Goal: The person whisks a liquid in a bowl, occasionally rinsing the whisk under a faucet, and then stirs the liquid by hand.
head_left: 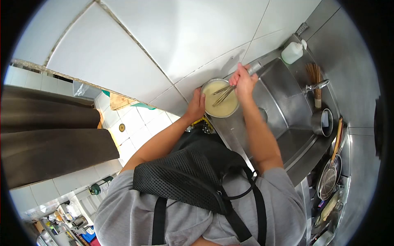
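A round metal bowl (235, 110) full of pale yellow liquid (213, 106) stands at the left end of the steel counter, close to the tiled wall. My left hand (197, 105) is wrapped against the bowl's left side, fingers along the rim. Over the bowl's right edge, my right hand (243, 83) is closed around a whisk (223, 96). The whisk's wires dip into the liquid, and its silvery handle sticks out beyond my fist toward the upper right.
Right of the bowl lies a steel sink (283, 94) with a faucet (318, 86). Around it are a white pump bottle (292, 53), a bundle of thin sticks (314, 76), a metal pot (324, 123) and a strainer (328, 182). A brown curtain (57, 143) hangs at left.
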